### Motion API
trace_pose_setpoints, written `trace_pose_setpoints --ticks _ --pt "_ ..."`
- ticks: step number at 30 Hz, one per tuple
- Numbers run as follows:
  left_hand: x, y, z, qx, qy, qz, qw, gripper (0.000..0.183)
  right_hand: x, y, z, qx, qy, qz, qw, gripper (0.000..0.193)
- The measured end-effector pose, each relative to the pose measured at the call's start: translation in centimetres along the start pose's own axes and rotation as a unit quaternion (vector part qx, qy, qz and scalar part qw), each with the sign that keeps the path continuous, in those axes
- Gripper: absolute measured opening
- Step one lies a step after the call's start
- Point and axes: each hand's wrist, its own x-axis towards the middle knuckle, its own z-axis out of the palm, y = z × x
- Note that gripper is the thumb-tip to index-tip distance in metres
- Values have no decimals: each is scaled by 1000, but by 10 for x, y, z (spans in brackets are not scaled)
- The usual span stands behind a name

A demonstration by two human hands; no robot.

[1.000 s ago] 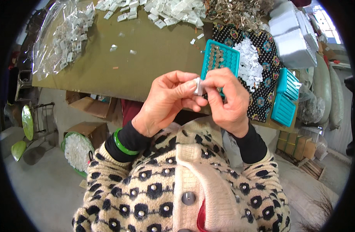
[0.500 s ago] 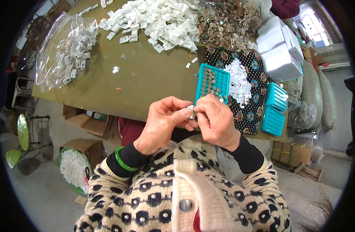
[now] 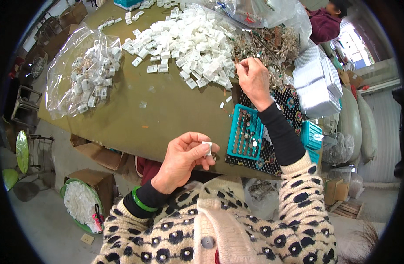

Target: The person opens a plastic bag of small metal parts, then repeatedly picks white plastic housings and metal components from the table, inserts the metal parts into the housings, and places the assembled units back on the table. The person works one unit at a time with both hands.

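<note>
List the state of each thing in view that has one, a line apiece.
Left hand, closed on a small white piece
Right hand, fingers drawn together by the metallic heap; grip unclear
Metallic heap, loose, tangled
Teal tray, partly filled
Clear bag, partly filled
White pieces, heaped loosely
White sheet-like things, stacked
Green basin, well filled

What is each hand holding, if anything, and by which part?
The left hand pinches a small white piece at one side, between thumb and fingers. Whether the right hand, by the tangled pile, holds anything is unclear.
</note>
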Motion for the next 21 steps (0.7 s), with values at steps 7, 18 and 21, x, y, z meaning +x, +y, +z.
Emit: trace_pose_setpoints --ticks 7,18,21 --pt "0 -3 0 10 -22 10 1000 21 26 29 11 -27 -32 27 999 17" --pt "-3 -5 7 34 -11 11 999 20 18 28 -56 574 -128 360 724 16" --pt "-2 -7 8 43 -8 11 999 20 16 21 -63 517 -145 295 790 16"
